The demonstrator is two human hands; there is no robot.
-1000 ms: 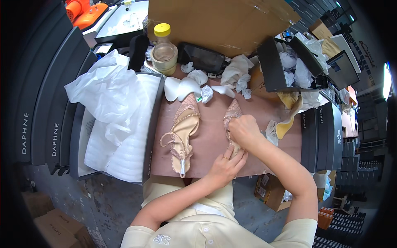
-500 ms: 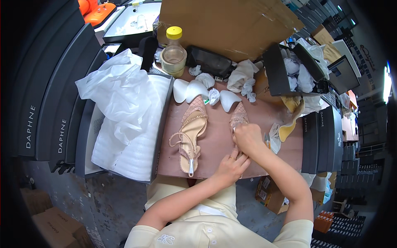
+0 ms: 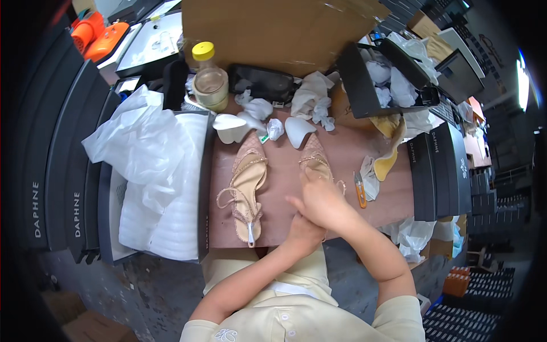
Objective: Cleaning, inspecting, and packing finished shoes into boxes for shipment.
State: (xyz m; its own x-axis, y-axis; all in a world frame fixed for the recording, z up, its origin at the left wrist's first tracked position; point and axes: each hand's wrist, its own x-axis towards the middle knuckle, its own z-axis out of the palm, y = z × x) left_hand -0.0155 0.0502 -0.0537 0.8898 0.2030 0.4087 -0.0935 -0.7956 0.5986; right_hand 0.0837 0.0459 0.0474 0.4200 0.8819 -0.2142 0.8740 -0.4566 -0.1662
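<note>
Two pinkish-beige pointed slingback sandals rest side by side on the pinkish work surface (image 3: 279, 228), toes away from me. The left sandal (image 3: 245, 188) lies untouched, sole lining up, with its thin strap looped to the left and its silvery heel tip nearest me. Over the right sandal (image 3: 313, 149) reaches my right hand (image 3: 323, 196), thumb spread to the left and a fingertip on the upper by the opening. My left hand (image 3: 305, 233) is tucked beneath it at the heel end; its fingers are hidden, as is the sandal's back half.
An open dark shoebox (image 3: 206, 188) with white foam and tissue stands left. White toe inserts (image 3: 297, 131) and crumpled paper (image 3: 275, 130) lie behind the sandals. Orange-handled thread snips (image 3: 360, 191) sit right, near dark boxes (image 3: 423, 176). A yellow-capped bottle (image 3: 211, 88) stands at the back.
The view has shifted, so most things sit further left. My right hand has turned, its thumb now spread. My left hand has slipped under it, hiding the fingers seen before.
</note>
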